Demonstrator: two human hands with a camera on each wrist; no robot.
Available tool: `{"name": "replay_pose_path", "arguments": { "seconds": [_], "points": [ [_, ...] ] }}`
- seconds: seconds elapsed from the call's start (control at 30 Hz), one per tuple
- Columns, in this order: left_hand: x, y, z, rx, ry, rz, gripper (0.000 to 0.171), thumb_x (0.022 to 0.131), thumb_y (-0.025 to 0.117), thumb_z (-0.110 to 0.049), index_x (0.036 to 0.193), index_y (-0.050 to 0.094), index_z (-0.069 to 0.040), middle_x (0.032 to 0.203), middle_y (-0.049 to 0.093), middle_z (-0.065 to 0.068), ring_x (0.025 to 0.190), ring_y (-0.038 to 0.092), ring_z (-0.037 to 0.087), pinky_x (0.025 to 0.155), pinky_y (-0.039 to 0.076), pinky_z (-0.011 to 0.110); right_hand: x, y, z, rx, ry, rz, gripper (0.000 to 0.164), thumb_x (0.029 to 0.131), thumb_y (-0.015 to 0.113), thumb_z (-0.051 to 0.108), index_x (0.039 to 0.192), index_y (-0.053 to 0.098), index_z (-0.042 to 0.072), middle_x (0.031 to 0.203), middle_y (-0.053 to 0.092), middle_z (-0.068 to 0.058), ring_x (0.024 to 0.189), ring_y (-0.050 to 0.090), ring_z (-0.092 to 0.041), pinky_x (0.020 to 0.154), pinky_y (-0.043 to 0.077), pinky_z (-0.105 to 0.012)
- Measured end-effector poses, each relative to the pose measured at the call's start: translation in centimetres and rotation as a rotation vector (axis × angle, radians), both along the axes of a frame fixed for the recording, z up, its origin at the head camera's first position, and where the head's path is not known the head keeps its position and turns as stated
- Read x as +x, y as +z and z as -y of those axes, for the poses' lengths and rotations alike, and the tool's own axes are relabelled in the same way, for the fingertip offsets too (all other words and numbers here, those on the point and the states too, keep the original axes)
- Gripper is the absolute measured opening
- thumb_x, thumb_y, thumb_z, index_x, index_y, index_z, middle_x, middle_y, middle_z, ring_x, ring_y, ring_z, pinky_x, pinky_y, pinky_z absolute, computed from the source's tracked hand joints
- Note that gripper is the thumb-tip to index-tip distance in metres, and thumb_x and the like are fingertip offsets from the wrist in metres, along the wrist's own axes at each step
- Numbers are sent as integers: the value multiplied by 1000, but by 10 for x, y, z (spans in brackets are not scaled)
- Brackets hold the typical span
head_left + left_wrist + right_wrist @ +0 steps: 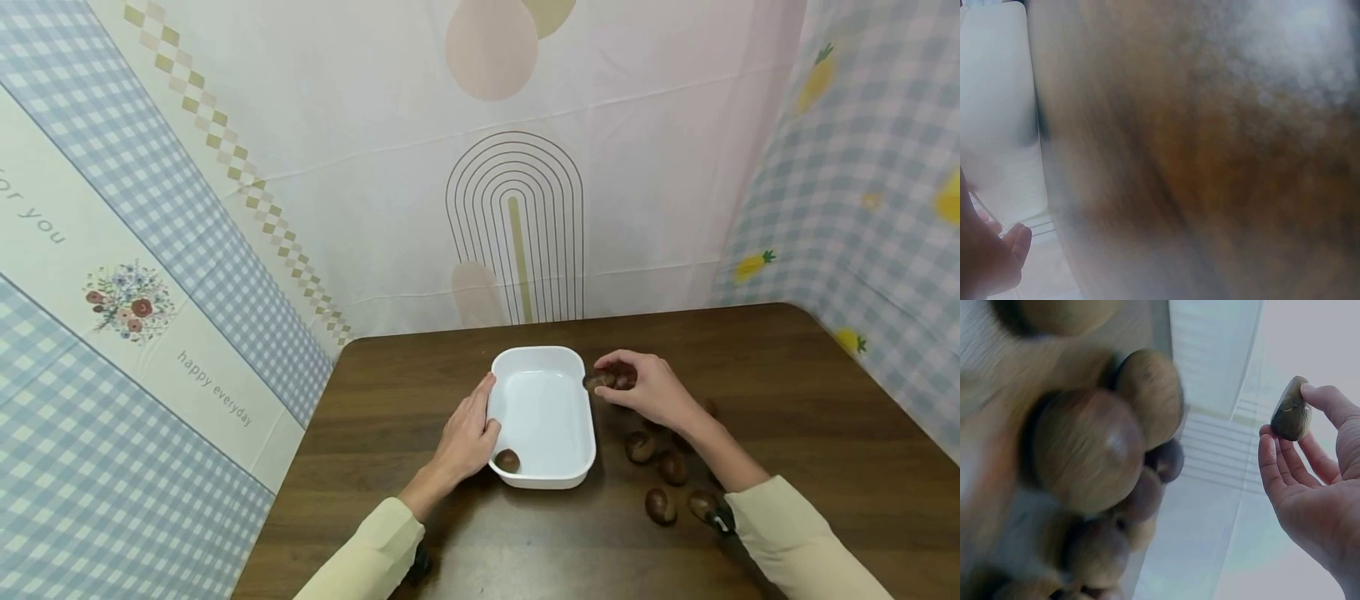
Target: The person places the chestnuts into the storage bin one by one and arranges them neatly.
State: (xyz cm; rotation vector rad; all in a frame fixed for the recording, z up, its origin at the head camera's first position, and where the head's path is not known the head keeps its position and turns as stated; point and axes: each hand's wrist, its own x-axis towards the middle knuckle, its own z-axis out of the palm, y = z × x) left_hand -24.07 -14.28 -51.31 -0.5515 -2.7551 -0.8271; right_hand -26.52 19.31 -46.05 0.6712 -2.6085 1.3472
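On the table stands a white rectangular dish [543,417] with rounded corners. One brown chestnut [507,460] lies inside its near left corner. My left hand [463,435] rests against the dish's left side, fingers fairly straight along the rim and thumb at the edge; the left wrist view has the hand [997,256] only at its lower left. Just right of the dish, my right hand [651,387] pinches a chestnut [1293,409] between thumb and fingertips. More chestnuts [640,447] lie on the table beneath and beside the right forearm, some partly covered by it.
The dark wooden table [420,375] runs back to a hanging cloth [390,233] with printed arches. Checked cloths hang at the left [187,208] and right [862,208]. Several chestnuts [1088,450] cluster close to the right wrist camera.
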Motion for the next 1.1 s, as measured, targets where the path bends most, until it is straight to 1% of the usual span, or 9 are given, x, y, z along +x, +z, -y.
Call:
{"name": "replay_pose_path", "arguments": {
  "seconds": [0.13, 0.37, 0.53, 0.67, 0.77, 0.87, 1.0, 1.1],
  "points": [
    [0, 0, 0, -2, 2, 2, 71, 97, 53, -14, 166, 36, -9, 171, 36, 2, 139, 53, 31, 109, 47, 52, -3, 3, 15, -16, 26, 1, 36, 89, 85, 12, 121, 73, 0, 104, 75, -9, 85, 67, -17, 71, 56, -26],
    [0, -1, 0, 6, -2, -11, 71, 96, 53, -14, 165, 37, -7, 170, 38, 5, 139, 54, 31, 108, 47, 53, -9, 0, 46, -21, 72, -13, 32, 86, 86, 8, 115, 74, -1, 100, 75, -8, 83, 67, -19, 71, 55, -28],
    [-1, -2, 0, 8, -4, -11, 70, 96, 52, -14, 165, 38, -7, 171, 37, 4, 141, 52, 31, 110, 46, 52, -13, -3, 68, 1, 127, -18, 32, 85, 86, 7, 113, 75, -2, 100, 75, -7, 86, 67, -19, 76, 58, -37],
    [-1, -1, 0, 3, -5, -5, 71, 96, 52, -15, 165, 37, -7, 171, 36, 3, 140, 52, 31, 110, 46, 52, -15, -6, 86, 25, 170, -17, 29, 84, 86, 5, 110, 75, -1, 100, 75, -6, 86, 68, -18, 79, 59, -45],
    [0, -1, 1, 7, -11, -3, 71, 96, 53, -14, 165, 37, -7, 171, 37, 4, 139, 54, 32, 108, 47, 53, -16, -9, 98, 48, 196, -27, 28, 83, 86, 5, 108, 76, -1, 100, 76, -5, 87, 70, -17, 80, 59, -44],
    [1, -1, 1, 13, -14, -7, 71, 96, 54, -13, 165, 37, -7, 171, 38, 4, 137, 55, 33, 106, 48, 54, -17, -14, 108, 83, 211, -41, 28, 82, 86, 7, 107, 76, 0, 99, 76, -4, 86, 70, -16, 77, 57, -36],
    [1, -1, 1, 9, -12, -6, 72, 95, 53, -14, 165, 37, -7, 171, 38, 4, 136, 56, 32, 105, 49, 54, -17, -18, 118, 128, 227, -22, 28, 81, 86, 9, 106, 77, 2, 98, 77, -1, 85, 69, -14, 73, 54, -26],
    [2, -1, 2, 7, -11, -3, 73, 95, 53, -15, 165, 36, -8, 171, 37, 2, 136, 56, 31, 104, 50, 54, -16, -20, 124, 154, 250, -7, 26, 80, 87, 9, 104, 77, 3, 96, 76, 0, 84, 69, -14, 71, 53, -24]
  ]
}}
